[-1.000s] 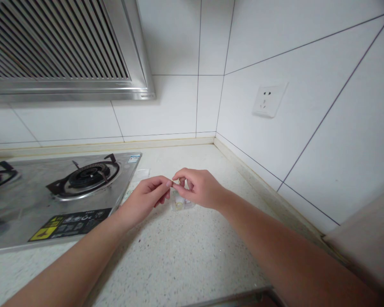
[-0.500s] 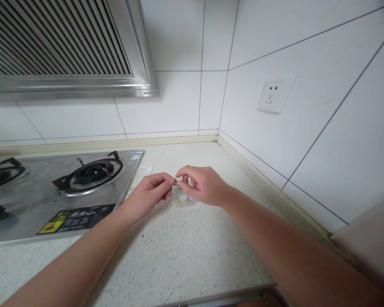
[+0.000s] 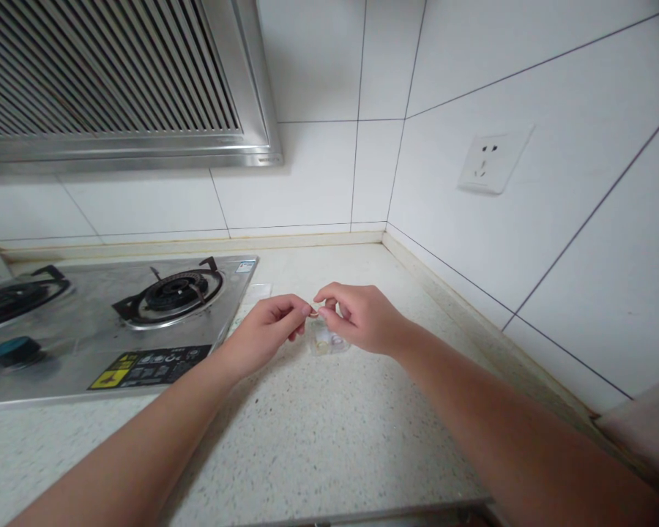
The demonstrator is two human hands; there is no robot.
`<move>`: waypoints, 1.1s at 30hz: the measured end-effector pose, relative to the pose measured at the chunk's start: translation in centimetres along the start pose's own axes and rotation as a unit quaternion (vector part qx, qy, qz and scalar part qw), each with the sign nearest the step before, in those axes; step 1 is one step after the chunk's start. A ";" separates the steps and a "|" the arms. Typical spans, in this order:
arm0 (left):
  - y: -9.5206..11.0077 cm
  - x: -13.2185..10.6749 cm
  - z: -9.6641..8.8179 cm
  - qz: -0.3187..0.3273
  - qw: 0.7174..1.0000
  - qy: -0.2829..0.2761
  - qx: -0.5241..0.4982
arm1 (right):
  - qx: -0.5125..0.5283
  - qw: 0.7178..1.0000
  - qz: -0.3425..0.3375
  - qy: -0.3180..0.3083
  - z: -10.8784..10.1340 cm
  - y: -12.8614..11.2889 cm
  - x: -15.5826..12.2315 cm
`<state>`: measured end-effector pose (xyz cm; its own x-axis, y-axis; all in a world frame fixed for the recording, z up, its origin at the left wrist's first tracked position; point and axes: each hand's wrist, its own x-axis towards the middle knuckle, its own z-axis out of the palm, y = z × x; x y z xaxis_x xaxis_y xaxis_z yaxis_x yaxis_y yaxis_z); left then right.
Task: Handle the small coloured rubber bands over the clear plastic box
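The person's left hand (image 3: pixel 270 326) has thumb and forefinger pinched together on a small, thin, reddish-brown and gold-toned piece (image 3: pixel 314 314), held in the air above the speckled off-white stone desk (image 3: pixel 307 439). The right hand (image 3: pixel 365 318) is close beside it, thumb and forefinger curled near the piece's other end; whether those fingertips press on it or stand slightly apart cannot be told.

Below the fingers, a small clear plastic box (image 3: pixel 329 348) rests on the desk, partly covered from view by the right hand, with a few pale and yellowish bits inside that are too small to identify. A flat transparent piece (image 3: pixel 258 293) lies on the desk beside the brushed-steel gas stove (image 3: pixel 96 366).

The main risk seems to be a slip: the piece is tiny and pinched only at the tips, so a poor grip or a sudden pull from the right hand could flick it away. If dropped, it might be hard to spot against the speckled stone. A lowered wrist could also knock the light-looking box and spill its contents.
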<state>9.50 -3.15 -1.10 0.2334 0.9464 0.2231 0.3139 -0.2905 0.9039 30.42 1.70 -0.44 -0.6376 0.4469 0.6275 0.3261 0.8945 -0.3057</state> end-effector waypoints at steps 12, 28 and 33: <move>-0.1 0.1 -0.2 0.008 1.000 -0.010 0.016 | -0.022 1.000 -0.010 -0.019 0.0 0.3 0.0; 0.1 0.1 -0.3 0.014 0.999 -0.033 0.039 | -0.033 0.999 -0.010 -0.041 -0.1 0.3 0.1; 0.1 0.1 -0.3 0.009 0.998 -0.034 0.043 | -0.030 0.999 -0.009 -0.040 -0.2 0.2 0.1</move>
<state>9.30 -3.00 -0.89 0.3016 0.9298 0.2112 0.3856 -0.3215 0.8648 30.53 1.97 -0.30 -0.6972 0.4324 0.5717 0.3537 0.9012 -0.2504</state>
